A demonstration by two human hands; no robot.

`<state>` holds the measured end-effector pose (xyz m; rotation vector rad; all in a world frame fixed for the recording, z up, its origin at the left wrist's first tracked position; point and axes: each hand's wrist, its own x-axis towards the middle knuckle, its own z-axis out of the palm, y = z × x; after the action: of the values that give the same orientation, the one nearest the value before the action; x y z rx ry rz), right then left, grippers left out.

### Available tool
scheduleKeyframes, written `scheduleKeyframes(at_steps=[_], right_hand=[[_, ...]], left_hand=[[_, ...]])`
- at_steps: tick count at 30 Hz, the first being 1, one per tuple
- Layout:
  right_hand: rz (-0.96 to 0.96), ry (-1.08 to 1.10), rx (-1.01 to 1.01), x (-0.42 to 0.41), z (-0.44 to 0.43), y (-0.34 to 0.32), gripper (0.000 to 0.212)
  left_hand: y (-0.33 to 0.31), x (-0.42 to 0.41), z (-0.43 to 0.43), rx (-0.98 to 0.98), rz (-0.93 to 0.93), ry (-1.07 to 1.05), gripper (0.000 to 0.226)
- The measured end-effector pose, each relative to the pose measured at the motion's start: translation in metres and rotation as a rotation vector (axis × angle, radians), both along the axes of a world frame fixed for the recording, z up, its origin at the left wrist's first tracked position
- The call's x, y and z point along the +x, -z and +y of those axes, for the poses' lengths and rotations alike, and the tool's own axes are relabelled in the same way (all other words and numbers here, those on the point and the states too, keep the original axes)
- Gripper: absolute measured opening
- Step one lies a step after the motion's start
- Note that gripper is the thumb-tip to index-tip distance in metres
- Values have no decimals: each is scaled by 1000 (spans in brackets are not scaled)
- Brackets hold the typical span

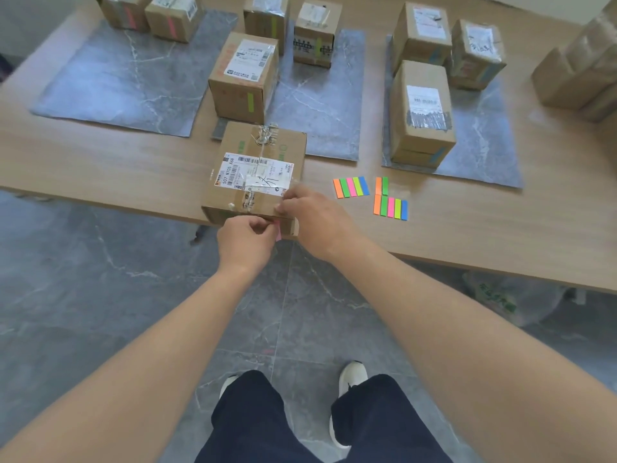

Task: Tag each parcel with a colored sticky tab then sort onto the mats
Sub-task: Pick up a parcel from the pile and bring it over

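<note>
The left hand (247, 240) is pinching a pink sticky tab (278, 232) between thumb and curled fingers, and the tab is lying just to the right of that hand's fingertips, in the narrow gap between the two hands. Its long axis is running up and down against the near face of the parcel (257, 162), with the lower end hanging free. The parcel is sitting right at the near edge of the surface (100, 168), directly ahead of both hands. The right hand (314, 215) is holding the parcel's near right corner with bent fingers, seemingly steadying it; whether its thumb is touching the tab cannot be told. The left hand is the nearer one for pressing the tab flat. Judging by the pink-tabbed parcels on it, the left mat (127, 81), lying ahead and well to the left of the left hand, is looking like this parcel's place
</note>
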<state>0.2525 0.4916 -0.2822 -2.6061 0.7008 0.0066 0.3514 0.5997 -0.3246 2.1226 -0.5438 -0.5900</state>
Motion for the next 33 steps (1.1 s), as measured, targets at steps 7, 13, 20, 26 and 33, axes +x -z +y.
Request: scheduleKeyframes(at_steps=[7,13,20,26,33], right_hand=[[65,-32,-35,2,-1,-6,37],[84,-59,-45,2,-1,-10,35],[106,-64,-61,3,0,-8,48],[64,29,29,9,1,-6,44],[-420,877,777,36,23,-1,57]], left_hand=[[-6,1,-6,99,-27,-13,30],[10,3,-6,207,-62,-39,47],[32,29,19,209,207,-326,36],[15,67,36,-44,305,-458,19],[-32,87,24,-295,442,-323,37]])
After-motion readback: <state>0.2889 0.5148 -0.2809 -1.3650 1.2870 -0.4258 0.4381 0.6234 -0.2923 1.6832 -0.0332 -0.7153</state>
